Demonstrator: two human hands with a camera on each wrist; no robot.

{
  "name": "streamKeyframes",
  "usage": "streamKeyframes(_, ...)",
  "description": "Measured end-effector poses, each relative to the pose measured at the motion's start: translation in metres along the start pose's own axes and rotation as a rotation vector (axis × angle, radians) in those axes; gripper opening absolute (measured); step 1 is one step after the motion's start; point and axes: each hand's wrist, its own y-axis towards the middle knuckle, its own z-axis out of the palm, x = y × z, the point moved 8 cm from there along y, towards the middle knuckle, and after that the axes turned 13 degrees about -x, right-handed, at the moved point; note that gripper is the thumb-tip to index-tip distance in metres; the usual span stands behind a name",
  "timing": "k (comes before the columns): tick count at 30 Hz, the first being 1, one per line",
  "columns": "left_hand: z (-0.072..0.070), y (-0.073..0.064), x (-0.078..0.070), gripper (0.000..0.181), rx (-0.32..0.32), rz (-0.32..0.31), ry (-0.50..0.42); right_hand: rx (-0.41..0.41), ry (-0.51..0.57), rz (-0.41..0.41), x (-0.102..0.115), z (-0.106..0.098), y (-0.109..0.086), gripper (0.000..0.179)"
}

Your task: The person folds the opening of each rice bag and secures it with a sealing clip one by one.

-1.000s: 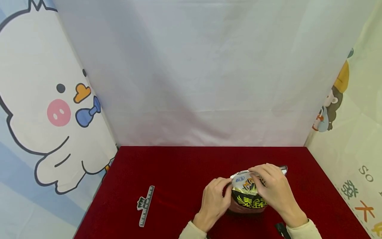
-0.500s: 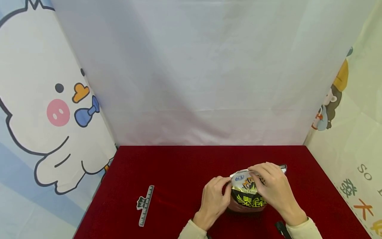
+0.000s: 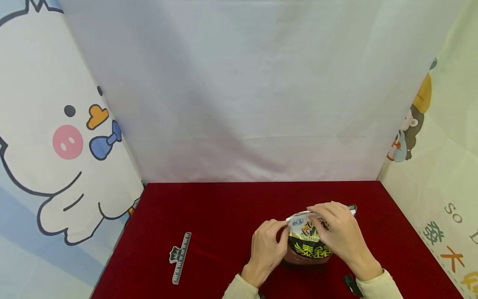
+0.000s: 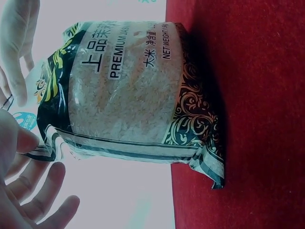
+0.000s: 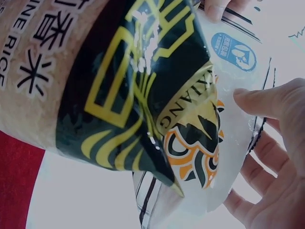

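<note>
A bag of jasmine rice (image 3: 309, 250) stands on the red table, its clear front showing the grains in the left wrist view. The top of the bag is silvery white, above a black band with yellow lettering. At the bag's upper left corner, my left hand (image 3: 266, 248) pinches the edge between thumb and fingers. My right hand (image 3: 339, 234) holds the top edge further right, the thumb (image 5: 257, 102) on the front face and the fingers behind it. A silvery corner of the bag sticks out beyond the right hand.
On the red tabletop (image 3: 216, 216), a ruler-shaped clip (image 3: 181, 258) lies to the left. A small black object (image 3: 352, 285) is beside the right sleeve, partly hidden. A pale curtain (image 3: 261, 91) hangs behind the table, with printed cloths at both sides.
The head view has shifted slightly. Both hands keep their hold on the top of the rice bag, with hardly any visible movement.
</note>
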Motion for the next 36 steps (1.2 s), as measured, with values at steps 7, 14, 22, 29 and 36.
streamKeyframes(7,0.0,0.001,0.001,0.009,-0.014,-0.003,0.007,-0.047,-0.017,-0.046,0.003,-0.001,0.001,0.035)
streamKeyframes(14,0.0,0.002,0.002,0.008,-0.017,-0.004,0.011,-0.063,-0.035,-0.036,0.002,-0.002,0.0,0.032)
streamKeyframes(22,0.0,0.003,0.001,0.015,-0.006,-0.003,-0.053,-0.083,-0.032,-0.041,0.002,-0.003,0.0,0.036)
streamKeyframes(29,-0.004,0.005,-0.011,0.025,-0.031,0.112,-0.175,-0.095,0.028,-0.033,0.0,-0.008,0.001,0.033)
streamKeyframes(36,-0.005,0.004,-0.017,0.012,-0.03,0.19,-0.186,-0.094,0.078,0.025,-0.003,-0.011,0.0,0.03)
